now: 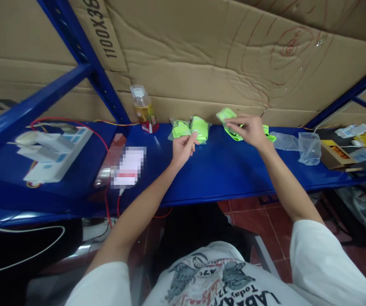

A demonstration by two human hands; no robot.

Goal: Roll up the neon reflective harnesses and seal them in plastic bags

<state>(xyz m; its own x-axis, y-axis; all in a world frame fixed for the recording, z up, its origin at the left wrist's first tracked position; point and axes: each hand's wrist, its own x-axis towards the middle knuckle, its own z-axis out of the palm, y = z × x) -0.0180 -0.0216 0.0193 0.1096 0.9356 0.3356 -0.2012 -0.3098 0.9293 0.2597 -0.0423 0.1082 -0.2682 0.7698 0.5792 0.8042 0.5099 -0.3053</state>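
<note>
My left hand (184, 149) is closed in a pinch at the front of a clear plastic bag with a folded neon yellow-green reflective strap (201, 127). Whether its fingertips grip the bag or something small is hidden. Just left of it lies a second bagged neon strap (180, 128). My right hand (249, 129) is closed on a loose neon yellow-green strap (226, 114), whose upper part sticks up to the left of the fingers. More of this neon material (269, 134) shows behind the right wrist.
Clear plastic bags (309, 148) lie right of my right hand, beside an open cardboard box (336, 155). A drink bottle (144, 111) stands at the back left. A phone (128, 168) on a red cable and a power strip (55, 157) lie left on the blue shelf (221, 178).
</note>
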